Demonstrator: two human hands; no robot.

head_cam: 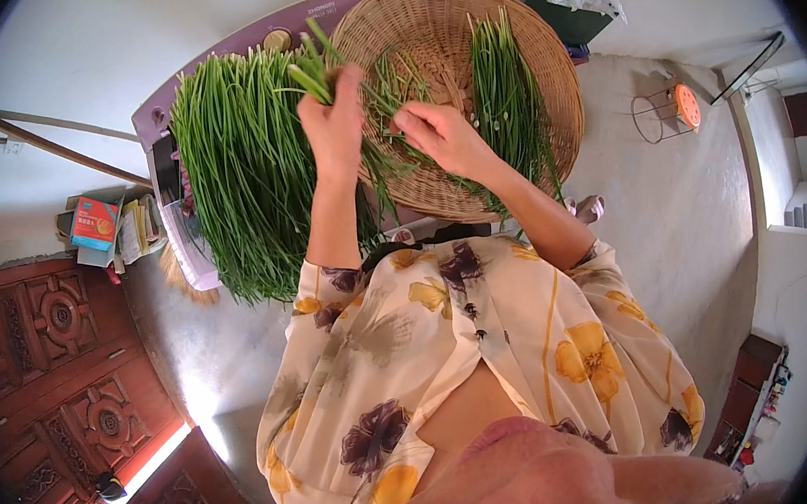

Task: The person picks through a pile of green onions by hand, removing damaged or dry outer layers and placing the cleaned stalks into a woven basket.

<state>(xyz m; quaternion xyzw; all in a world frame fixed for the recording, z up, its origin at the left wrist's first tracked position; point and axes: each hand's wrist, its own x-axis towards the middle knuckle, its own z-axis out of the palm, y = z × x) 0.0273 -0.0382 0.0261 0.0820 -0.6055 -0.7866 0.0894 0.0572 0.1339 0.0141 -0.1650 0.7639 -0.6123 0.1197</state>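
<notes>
My left hand (pixel 334 124) grips a small bunch of green chives (pixel 312 78), their pale stem ends pointing up and away from me. My right hand (pixel 440 135) is a little lower and to the right, with fingertips pinched on thin green blades that run from the bunch. Behind both hands lies a round wicker basket (pixel 552 55). Inside it, loose green scraps (pixel 398 81) lie at the left and a neat row of chives (pixel 504 89) at the right. A large, thick pile of chives (pixel 241 158) spreads to the left of my left hand.
The pile and basket rest on a purple-topped appliance (pixel 163 104) with a dial. A dark green bin (pixel 570 17) with clear plastic stands beyond the basket. A stool with an orange seat (pixel 687 108) is at the right. Boxes and papers (pixel 128 231) and a broom (pixel 184 277) are at the left.
</notes>
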